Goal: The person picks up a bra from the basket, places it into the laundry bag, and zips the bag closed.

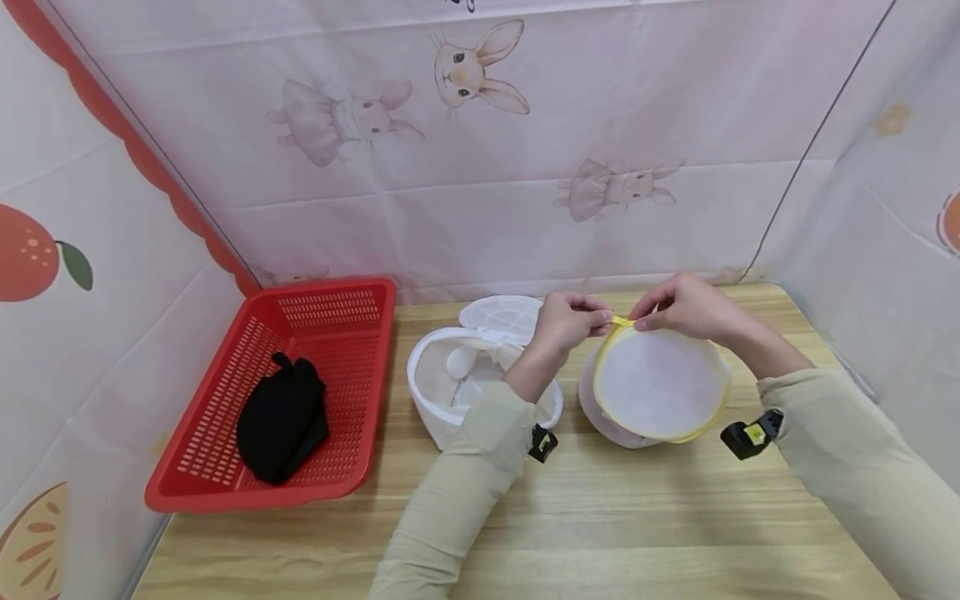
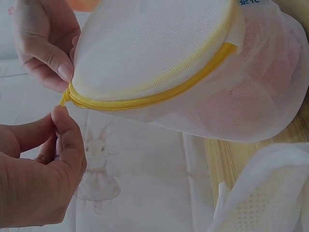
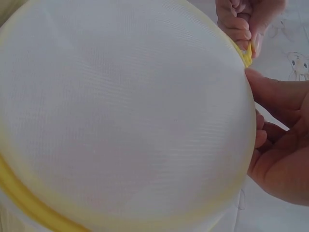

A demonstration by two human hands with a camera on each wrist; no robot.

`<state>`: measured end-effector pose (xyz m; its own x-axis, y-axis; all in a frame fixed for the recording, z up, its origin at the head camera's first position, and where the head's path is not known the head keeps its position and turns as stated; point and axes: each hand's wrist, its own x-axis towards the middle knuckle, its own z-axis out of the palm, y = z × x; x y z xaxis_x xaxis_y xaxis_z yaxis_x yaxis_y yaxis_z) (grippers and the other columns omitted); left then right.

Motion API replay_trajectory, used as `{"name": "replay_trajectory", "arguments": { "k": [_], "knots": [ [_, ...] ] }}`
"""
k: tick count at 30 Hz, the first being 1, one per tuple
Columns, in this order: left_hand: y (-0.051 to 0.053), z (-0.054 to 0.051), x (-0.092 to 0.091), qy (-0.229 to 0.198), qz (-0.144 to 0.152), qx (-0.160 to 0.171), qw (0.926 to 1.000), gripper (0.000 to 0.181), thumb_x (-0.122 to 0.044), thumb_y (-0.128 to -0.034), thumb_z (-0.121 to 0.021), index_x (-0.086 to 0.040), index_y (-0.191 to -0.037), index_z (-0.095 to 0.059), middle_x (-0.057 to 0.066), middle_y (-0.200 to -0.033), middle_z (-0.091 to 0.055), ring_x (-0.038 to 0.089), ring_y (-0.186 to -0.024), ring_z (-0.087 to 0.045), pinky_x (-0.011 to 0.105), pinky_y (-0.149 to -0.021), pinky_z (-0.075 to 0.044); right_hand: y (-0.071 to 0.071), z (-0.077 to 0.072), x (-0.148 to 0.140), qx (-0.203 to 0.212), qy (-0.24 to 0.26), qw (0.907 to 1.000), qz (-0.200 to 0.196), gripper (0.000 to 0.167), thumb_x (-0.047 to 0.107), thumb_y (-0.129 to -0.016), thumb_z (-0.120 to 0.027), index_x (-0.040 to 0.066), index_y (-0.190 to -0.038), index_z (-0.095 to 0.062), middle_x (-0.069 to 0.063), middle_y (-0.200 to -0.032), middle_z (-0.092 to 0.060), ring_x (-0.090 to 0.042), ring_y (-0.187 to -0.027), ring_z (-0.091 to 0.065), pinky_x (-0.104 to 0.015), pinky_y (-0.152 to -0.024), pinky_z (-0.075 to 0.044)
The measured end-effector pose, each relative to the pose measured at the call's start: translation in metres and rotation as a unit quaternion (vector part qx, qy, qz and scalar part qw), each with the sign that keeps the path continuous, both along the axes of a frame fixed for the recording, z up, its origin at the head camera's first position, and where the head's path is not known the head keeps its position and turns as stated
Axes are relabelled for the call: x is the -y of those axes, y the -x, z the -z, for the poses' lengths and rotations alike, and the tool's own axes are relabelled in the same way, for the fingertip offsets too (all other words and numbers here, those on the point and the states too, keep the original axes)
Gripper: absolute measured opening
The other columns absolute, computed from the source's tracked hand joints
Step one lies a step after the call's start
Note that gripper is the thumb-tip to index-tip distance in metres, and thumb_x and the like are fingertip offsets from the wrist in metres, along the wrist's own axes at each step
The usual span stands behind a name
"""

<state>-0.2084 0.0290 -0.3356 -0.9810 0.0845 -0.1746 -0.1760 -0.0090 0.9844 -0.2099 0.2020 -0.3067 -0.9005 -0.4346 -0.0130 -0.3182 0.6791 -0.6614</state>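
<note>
A white mesh laundry bag (image 1: pixel 660 383) with a round top and yellow edging stands tilted at the table's right side. My left hand (image 1: pixel 561 329) pinches a small yellow tab (image 2: pixel 63 99) at the far left of its rim. Right beside that, my right hand (image 1: pixel 690 308) pinches the rim between thumb and fingers. In the left wrist view the yellow zipper (image 2: pixel 164 92) runs along the edge of the top, and something pinkish shows faintly through the mesh. The top fills most of the right wrist view, with both hands at its edge.
Left of the bag stands a second white mesh bag (image 1: pixel 427 408), its lid (image 1: pixel 498 312) folded back and a white oval piece (image 1: pixel 461 362) inside. Further left, a red plastic basket (image 1: pixel 367 392) holds a black cloth item (image 1: pixel 281 421). A printed curtain (image 1: pixel 480 225) hangs behind the table.
</note>
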Motion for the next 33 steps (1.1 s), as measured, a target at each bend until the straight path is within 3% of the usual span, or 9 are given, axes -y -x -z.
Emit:
{"name": "replay_trajectory", "arguments": {
  "k": [6, 23, 33],
  "knots": [
    [0.0, 0.0, -0.001, -0.009, 0.0, 0.009, 0.9999, 0.005, 0.011, -0.0781, -0.064, 0.011, -0.083, -0.065, 0.008, -0.066, -0.06, 0.009, -0.052, -0.055, 0.022, -0.058, -0.053, -0.001, 0.002, 0.0, -0.014, 0.008, 0.9999, 0.002, 0.006, 0.001, -0.078, -0.068, -0.003, -0.083, -0.069, -0.01, -0.081, -0.066, -0.016, -0.071, -0.053, -0.023, -0.057, -0.044],
    [0.004, 0.007, -0.004, -0.017, -0.025, 0.022, 0.9993, 0.006, 0.011, -0.0766, -0.065, 0.01, -0.082, -0.066, 0.012, -0.069, -0.064, 0.008, -0.049, -0.055, 0.025, -0.059, -0.054, -0.004, 0.007, -0.002, -0.011, 0.045, 0.9972, 0.059, 0.01, 0.001, -0.079, -0.067, -0.007, -0.086, -0.068, -0.008, -0.075, -0.064, -0.009, -0.062, -0.05, -0.022, -0.051, -0.043],
    [0.009, 0.016, 0.011, -0.031, -0.036, 0.03, 0.9984, 0.005, 0.013, -0.0771, -0.063, 0.01, -0.081, -0.064, 0.015, -0.073, -0.065, 0.009, -0.05, -0.056, 0.022, -0.058, -0.054, -0.002, 0.013, -0.029, 0.006, 0.073, 0.9907, 0.114, 0.015, -0.001, -0.083, -0.062, -0.013, -0.092, -0.062, -0.005, -0.065, -0.054, -0.012, -0.056, -0.048, -0.025, -0.05, -0.045]
  ]
}}
